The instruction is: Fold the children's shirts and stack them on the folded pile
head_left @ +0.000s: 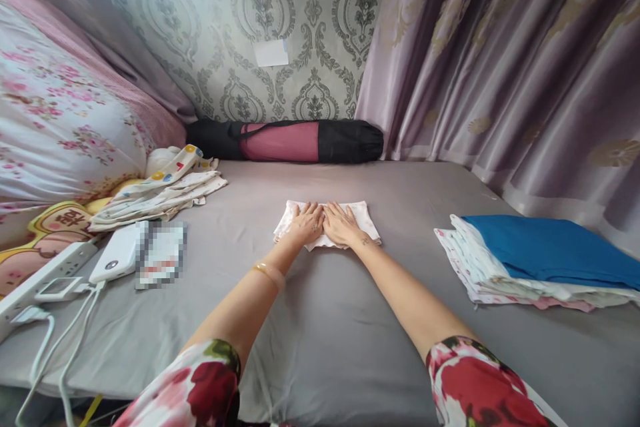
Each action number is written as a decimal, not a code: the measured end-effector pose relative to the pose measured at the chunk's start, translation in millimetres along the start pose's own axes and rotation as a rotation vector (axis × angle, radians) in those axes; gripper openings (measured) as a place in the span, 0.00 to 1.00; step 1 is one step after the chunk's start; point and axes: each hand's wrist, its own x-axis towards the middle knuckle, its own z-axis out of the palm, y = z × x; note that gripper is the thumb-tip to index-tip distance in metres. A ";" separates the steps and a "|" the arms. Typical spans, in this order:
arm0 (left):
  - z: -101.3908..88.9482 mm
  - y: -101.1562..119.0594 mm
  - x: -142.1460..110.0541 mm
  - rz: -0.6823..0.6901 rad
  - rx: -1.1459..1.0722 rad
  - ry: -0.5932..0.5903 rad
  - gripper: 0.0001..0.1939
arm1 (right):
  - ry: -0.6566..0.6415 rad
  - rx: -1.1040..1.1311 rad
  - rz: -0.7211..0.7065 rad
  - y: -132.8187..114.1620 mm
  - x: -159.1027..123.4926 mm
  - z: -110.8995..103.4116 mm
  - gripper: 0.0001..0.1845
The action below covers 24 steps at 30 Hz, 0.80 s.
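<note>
A small folded white and pale pink cloth [361,213], perhaps a garment, lies flat in the middle of the grey bed sheet [320,320]. My left hand [306,221] rests flat on its left half, fingers stretched forward. On the right half lies my right hand [341,223], palm down with its fingers extended. The two hands nearly meet at the cloth's centre and cover much of it. Neither hand grips the cloth. What exact kind of clothing it is, I cannot tell.
At the right sits a stack of folded clothes [480,273] topped by a blue piece [555,247]. To the left are loose clothes [165,193], a white power bank [120,253], a power strip [45,280] and cables. A black and pink roll bag [280,141] lies against the wall.
</note>
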 end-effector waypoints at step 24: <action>11.0 -32.9 -11.0 -0.267 -0.048 0.070 0.29 | 0.070 -0.063 0.311 51.0 -22.2 -4.2 0.33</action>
